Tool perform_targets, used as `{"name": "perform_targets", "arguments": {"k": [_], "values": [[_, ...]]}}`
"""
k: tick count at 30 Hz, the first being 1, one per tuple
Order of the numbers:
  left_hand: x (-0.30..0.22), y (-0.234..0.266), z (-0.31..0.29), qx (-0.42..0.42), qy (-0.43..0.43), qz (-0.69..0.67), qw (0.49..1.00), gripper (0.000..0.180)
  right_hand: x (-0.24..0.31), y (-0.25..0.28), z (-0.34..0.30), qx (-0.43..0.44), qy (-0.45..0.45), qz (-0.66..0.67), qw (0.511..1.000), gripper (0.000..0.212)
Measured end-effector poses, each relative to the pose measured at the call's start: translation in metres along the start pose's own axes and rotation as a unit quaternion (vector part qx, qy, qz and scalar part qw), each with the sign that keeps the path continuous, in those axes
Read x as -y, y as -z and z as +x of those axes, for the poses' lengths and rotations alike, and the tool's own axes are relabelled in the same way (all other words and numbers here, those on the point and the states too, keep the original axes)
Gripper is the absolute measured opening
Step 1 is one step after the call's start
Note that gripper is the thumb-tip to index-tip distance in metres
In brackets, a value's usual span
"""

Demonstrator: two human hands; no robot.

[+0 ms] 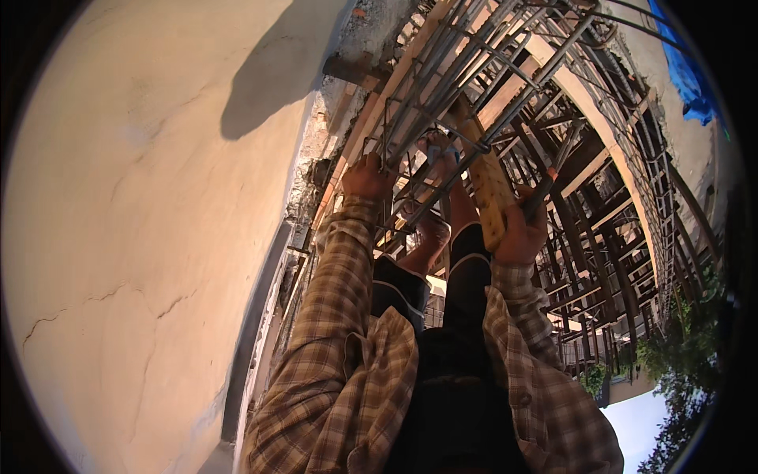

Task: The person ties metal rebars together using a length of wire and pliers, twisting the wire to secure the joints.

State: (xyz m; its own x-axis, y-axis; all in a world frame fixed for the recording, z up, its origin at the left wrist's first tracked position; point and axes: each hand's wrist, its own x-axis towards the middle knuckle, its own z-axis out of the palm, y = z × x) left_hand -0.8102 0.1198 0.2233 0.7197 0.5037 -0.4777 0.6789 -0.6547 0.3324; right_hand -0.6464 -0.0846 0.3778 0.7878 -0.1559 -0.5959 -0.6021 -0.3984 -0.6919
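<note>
My left hand [367, 175] is closed at the wall side of a steel rebar cage [493, 51], its fingers wrapped at a bent stirrup bar. To the right, my right hand [523, 234] grips a dark-handled tool [539, 195] with an orange band near the top of its grip; what its far end is, I cannot make out. Beside that hand, a yellowish wooden board [488, 186] slants up under the cage bars, its lower end close to my fingers. My legs and feet show between the bars below.
A cracked plaster wall [150, 221] fills the left side. Wooden formwork [600, 118] curves along the right, with many props and beams [592, 237] beneath it and gaps between them. A blue tarp [691, 83] hangs at the upper right; trees [687, 355] stand below.
</note>
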Motion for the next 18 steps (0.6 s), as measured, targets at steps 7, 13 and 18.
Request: {"name": "perform_targets", "arguments": {"k": [7, 13, 18], "values": [[-0.020, -0.002, -0.001, -0.035, 0.066, 0.048, 0.996, 0.028, -0.014, -0.013, 0.006, -0.022, 0.006, -0.111, 0.994, 0.026], [-0.012, 0.000, -0.004, -0.067, 0.068, 0.024, 0.995, 0.030, 0.000, -0.023, 0.000, 0.007, -0.018, -0.043, 0.999, 0.023], [-0.010, -0.003, 0.001, -0.064, 0.050, 0.044, 0.996, 0.029, -0.010, -0.017, 0.007, 0.006, 0.032, -0.206, 0.978, 0.025]]}}
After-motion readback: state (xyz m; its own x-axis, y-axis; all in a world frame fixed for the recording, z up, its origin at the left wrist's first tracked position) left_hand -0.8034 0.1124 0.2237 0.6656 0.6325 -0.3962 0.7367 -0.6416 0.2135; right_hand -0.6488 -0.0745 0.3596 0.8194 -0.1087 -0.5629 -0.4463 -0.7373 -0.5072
